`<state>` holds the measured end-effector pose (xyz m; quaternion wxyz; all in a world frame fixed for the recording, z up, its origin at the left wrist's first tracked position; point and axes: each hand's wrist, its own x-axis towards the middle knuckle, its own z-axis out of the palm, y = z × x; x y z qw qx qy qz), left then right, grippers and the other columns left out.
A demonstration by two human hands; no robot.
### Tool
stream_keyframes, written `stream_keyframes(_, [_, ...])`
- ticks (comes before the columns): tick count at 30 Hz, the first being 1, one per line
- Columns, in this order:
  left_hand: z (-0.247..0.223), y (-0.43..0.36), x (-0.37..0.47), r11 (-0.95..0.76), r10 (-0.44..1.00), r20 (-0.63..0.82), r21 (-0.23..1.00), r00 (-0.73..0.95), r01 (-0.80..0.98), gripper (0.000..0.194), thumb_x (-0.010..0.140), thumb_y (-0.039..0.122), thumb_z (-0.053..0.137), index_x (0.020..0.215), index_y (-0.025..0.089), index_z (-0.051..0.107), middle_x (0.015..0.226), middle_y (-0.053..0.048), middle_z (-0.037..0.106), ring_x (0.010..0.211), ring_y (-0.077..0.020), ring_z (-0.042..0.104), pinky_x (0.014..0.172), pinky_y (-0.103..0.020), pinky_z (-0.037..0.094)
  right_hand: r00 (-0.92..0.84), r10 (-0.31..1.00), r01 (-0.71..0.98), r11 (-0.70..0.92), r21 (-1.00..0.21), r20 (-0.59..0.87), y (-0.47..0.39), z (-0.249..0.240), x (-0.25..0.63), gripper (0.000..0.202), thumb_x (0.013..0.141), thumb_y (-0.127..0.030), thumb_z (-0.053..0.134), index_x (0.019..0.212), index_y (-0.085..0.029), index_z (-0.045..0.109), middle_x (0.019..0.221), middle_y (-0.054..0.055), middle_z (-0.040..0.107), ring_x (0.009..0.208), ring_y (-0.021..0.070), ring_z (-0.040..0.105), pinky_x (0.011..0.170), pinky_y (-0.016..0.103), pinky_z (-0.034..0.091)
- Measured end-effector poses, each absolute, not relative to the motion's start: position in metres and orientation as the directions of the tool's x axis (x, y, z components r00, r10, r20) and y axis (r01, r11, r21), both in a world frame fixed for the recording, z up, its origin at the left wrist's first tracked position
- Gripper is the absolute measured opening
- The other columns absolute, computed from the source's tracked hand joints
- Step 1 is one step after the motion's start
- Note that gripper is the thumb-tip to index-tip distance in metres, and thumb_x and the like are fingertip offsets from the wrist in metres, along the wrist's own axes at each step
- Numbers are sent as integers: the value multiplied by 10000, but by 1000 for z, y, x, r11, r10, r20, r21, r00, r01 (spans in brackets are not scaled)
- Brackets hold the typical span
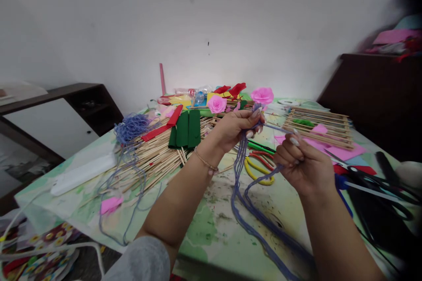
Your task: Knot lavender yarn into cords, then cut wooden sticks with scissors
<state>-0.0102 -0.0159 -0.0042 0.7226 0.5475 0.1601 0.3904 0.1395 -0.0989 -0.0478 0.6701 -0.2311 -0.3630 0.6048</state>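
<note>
Purple yarn (pixel 238 180) runs in several strands between my two hands and hangs down over the table's front. My left hand (pixel 242 125) pinches a bunch of it, with a small tuft above the fingers. A taut length stretches from there to my right hand (pixel 296 158), whose fingers are curled closed around the yarn. Just below and between the hands lie yellow-and-red-handled pliers (pixel 259 169) and a green-handled tool (pixel 262 147), both partly covered. A loose tangle of purple yarn (pixel 132 128) sits at the left, its strands trailing across the table.
Thin wooden sticks (pixel 154 153) lie piled at left under folded green paper (pixel 188 129). A stick frame (pixel 319 127) rests at right. Black scissors (pixel 369 175) and a blue-handled screwdriver (pixel 341 181) lie beside my right forearm. Pink paper flowers (pixel 263 95) stand at the back. A white power strip (pixel 82 174) lies left.
</note>
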Motion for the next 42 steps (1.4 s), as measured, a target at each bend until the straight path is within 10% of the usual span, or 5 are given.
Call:
stream_keyframes(18, [-13, -23, -1, -92, 723, 157, 987, 673, -132, 250, 796, 364, 644, 830, 118, 679, 655, 1, 618, 573, -62, 527, 595, -212, 426, 50, 989, -382, 150, -912, 142, -93, -53, 137, 326, 693, -476, 717, 879, -216, 650, 727, 6, 597, 581, 102, 504, 477, 211, 414])
stream_keyframes(28, [-13, -21, -8, -112, 687, 86, 994, 722, -12, 403, 723, 465, 686, 999, 174, 638, 912, -37, 627, 796, -112, 564, 646, -219, 407, 249, 954, -207, 222, -953, 168, -89, -60, 143, 301, 672, -426, 766, 733, -186, 593, 466, -60, 428, 423, 53, 337, 394, 196, 207])
stream_keyframes(42, [-34, -9, 7, -119, 557, 44, 993, 829, 28, 135, 715, 114, 661, 843, 110, 618, 768, -9, 637, 720, -89, 580, 760, -260, 449, 267, 938, -306, 299, -904, 220, -85, -62, 147, 317, 684, -396, 763, 675, -186, 526, 484, -77, 341, 421, 44, 280, 401, 204, 198])
